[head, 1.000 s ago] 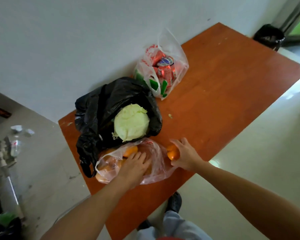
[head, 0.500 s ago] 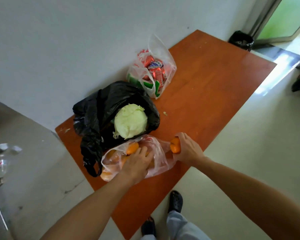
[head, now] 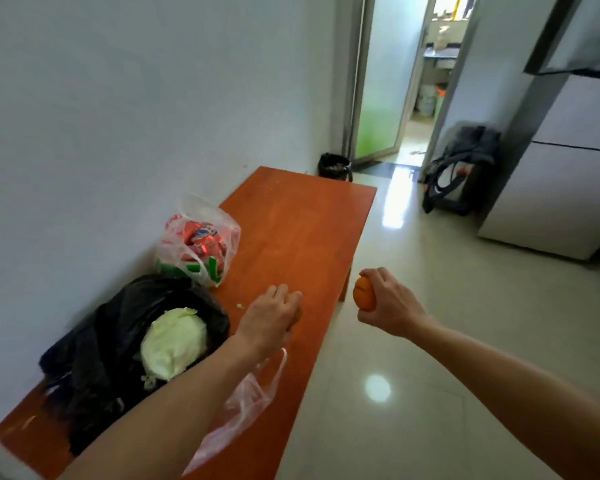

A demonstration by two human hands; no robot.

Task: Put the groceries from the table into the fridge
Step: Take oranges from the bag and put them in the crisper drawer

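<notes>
**Lifting oranges clear of the counter, fridge now in view**

Right hand: fingers wrapped round an orange, held in the air past the counter edge, over the floor. A second ago this hand and fruit were down at the mouth of the clear bag.

Left hand: knuckles up, fingers curled down over what looks like a second orange. Only a sliver shows, so the grip is a judgement. Earlier it lay pressed on the bag; now it is raised above the counter, centre frame.

Clear bag lies slack under the left forearm. Whether more fruit is left inside cannot be told.

View has swung up from the counter toward the room. Judgement: pick done, carry starting.

Remaining on the counter, left of frame: black bag with a cabbage, and a bag of cans by the wall.

Fridge stands at right of frame, doors closed. Both hands are full, so opening it will be awkward. A backpack sits on the floor just beside it; a bin stands beyond the counter's far end.
</notes>
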